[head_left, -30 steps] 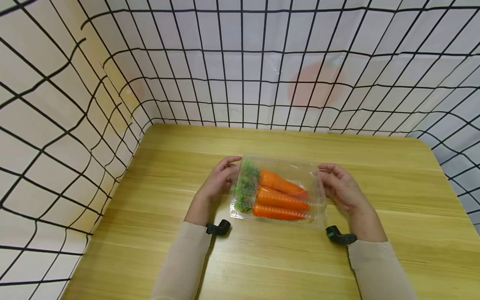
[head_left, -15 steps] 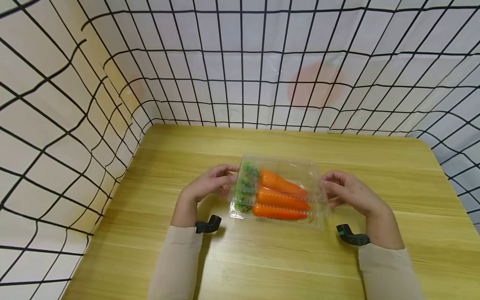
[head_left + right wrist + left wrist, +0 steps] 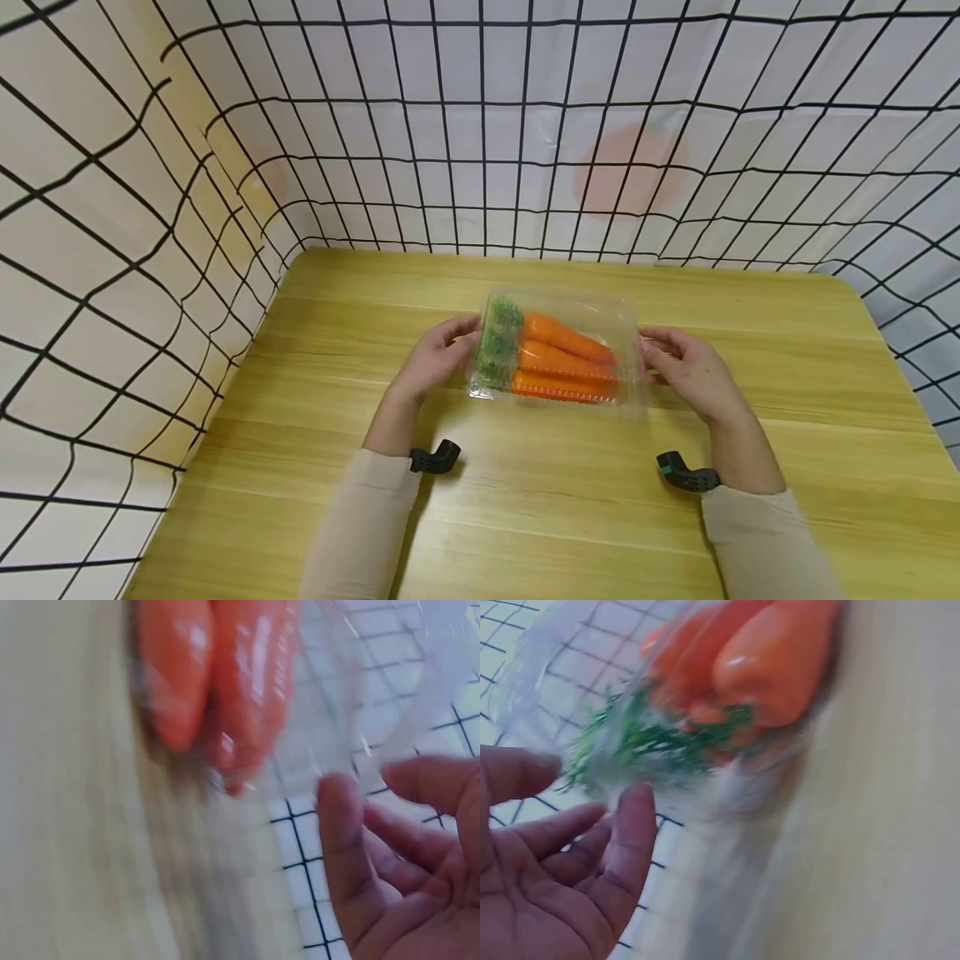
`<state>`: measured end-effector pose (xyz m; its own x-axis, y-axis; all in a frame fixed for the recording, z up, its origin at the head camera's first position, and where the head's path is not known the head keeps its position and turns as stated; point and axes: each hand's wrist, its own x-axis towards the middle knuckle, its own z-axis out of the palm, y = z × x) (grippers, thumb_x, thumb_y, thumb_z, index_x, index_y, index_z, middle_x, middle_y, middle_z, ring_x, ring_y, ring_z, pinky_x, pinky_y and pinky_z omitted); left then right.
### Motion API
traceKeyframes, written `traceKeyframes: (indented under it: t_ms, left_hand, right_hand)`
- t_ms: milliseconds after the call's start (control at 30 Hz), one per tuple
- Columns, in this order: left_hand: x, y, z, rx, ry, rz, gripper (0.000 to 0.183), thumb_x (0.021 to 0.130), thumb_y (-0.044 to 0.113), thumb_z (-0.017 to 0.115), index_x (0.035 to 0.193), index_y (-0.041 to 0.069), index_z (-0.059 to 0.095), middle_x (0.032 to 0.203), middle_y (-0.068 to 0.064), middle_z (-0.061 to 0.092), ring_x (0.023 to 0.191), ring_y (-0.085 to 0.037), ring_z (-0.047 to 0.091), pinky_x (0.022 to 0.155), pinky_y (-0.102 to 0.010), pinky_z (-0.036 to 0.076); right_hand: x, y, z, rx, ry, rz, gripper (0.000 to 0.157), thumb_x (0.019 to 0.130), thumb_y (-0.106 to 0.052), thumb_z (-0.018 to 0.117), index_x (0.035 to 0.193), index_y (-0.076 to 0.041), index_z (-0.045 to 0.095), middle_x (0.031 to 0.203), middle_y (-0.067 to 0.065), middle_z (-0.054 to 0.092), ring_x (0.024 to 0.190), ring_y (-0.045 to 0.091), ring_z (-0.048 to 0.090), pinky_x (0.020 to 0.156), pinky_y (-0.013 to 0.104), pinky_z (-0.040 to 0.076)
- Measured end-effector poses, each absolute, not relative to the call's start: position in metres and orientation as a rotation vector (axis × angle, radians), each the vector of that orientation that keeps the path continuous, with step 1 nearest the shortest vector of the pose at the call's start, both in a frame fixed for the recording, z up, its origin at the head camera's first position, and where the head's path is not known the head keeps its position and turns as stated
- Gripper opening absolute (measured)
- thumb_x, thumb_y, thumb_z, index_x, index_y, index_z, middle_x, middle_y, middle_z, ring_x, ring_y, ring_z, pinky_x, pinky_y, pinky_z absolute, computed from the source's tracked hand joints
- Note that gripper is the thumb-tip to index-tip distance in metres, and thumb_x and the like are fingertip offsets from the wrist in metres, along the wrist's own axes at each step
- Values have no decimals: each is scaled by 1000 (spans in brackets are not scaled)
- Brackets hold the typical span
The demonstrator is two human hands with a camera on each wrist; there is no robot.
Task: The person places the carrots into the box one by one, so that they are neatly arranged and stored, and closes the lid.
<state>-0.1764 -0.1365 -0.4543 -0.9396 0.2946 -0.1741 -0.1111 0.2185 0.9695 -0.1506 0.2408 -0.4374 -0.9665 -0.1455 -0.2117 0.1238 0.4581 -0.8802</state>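
A clear plastic clamshell box (image 3: 626, 321) is over the middle of the table, its lid down. Inside it lie three orange carrots (image 3: 564, 358), with their feathery green tops (image 3: 498, 342) at the left end. My left hand (image 3: 438, 358) holds the box's left end, thumb and fingertips at its edge; the left wrist view shows this hand (image 3: 562, 862) beside the greens. At the right end my right hand (image 3: 693, 371) holds the opposite edge, its fingers (image 3: 341, 825) near the carrot tips in the right wrist view. Whether the box's underside touches the table cannot be told.
The wood-grain table (image 3: 555, 517) extends around the box. White sheeting with a black grid (image 3: 517, 133) rises at the back and both sides. A dark strap with a camera sits on each wrist, the left wrist camera (image 3: 437, 458) and right wrist camera (image 3: 686, 473).
Half a second ago both hands were lower and more spread at the box's ends. Now they have closed in on it, and the box has shifted away toward the back of the table.
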Motion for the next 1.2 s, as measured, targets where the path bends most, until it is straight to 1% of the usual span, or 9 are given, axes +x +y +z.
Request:
traceKeyframes:
  t_ms: [133, 267, 367, 467, 567, 700, 800, 900, 1200]
  left_hand:
    - [-178, -129, -461, 137, 2113, 1901, 54, 101, 21, 56, 154, 13, 47, 157, -8, 50, 101, -18, 66, 88, -28, 54]
    - [-179, -125, -466, 182, 2074, 1962, 64, 94, 14, 53, 157, 11, 40, 163, -8, 42, 92, -11, 60, 88, -24, 50]
    - [-180, -125, -467, 209, 2065, 1958, 66, 94, 11, 51, 159, 11, 37, 164, -8, 38, 88, -11, 56, 86, -24, 48]
    - [-179, -126, -467, 208, 2057, 1921, 71, 92, 9, 50, 161, 15, 33, 163, -11, 37, 85, -13, 53, 82, -26, 47]
    - [-178, -130, -465, 195, 2013, 1872, 77, 91, 7, 51, 163, 23, 28, 150, -14, 42, 82, -17, 50, 76, -29, 47]
    - [-177, -135, -462, 198, 1951, 1807, 77, 96, 9, 50, 164, 31, 21, 111, -11, 52, 76, -19, 51, 72, -32, 51]
    - [-177, -137, -461, 209, 1928, 1769, 73, 102, 14, 49, 164, 33, 18, 87, -7, 51, 69, -19, 51, 71, -34, 55]
    - [-177, -138, -459, 213, 1917, 1748, 69, 105, 16, 48, 164, 34, 17, 79, -4, 51, 63, -18, 50, 67, -35, 54]
    - [-175, -138, -456, 218, 1947, 1694, 65, 108, 18, 46, 165, 30, 15, 74, -3, 52, 57, -16, 54, 64, -35, 57]
  right_hand:
    - [-152, 235, -441, 58, 2507, -1575, 57, 108, -35, 50, 150, 2, 46, 137, 26, 57, 91, -7, 62, 78, 16, 58]
    - [-150, 237, -440, -14, 2486, -1591, 57, 108, -28, 51, 154, 3, 39, 151, 28, 48, 94, -10, 60, 80, 13, 56]
    - [-148, 241, -439, -121, 2439, -1554, 61, 105, -19, 52, 158, 0, 30, 160, 27, 37, 98, -7, 60, 81, 16, 56]
    - [-147, 245, -438, -206, 2339, -1538, 72, 102, -13, 55, 163, -4, 19, 162, 29, 29, 97, 2, 65, 81, 22, 59]
    - [-147, 247, -439, -224, 2232, -1550, 80, 102, -12, 58, 165, -9, 9, 160, 33, 27, 93, 10, 69, 80, 27, 62]
    - [-148, 247, -441, -189, 2170, -1567, 83, 103, -14, 59, 165, -13, 4, 157, 35, 30, 89, 12, 70, 79, 29, 62]
    - [-149, 248, -442, -170, 2161, -1578, 82, 103, -12, 57, 165, -13, 3, 153, 35, 33, 84, 12, 67, 77, 28, 62]
    - [-149, 248, -442, -160, 2160, -1584, 80, 104, -10, 55, 165, -13, 3, 150, 36, 36, 81, 13, 66, 75, 29, 63]
    - [-148, 250, -443, -150, 2122, -1568, 77, 107, -13, 50, 165, -17, -1, 146, 39, 39, 76, 20, 71, 69, 41, 64]
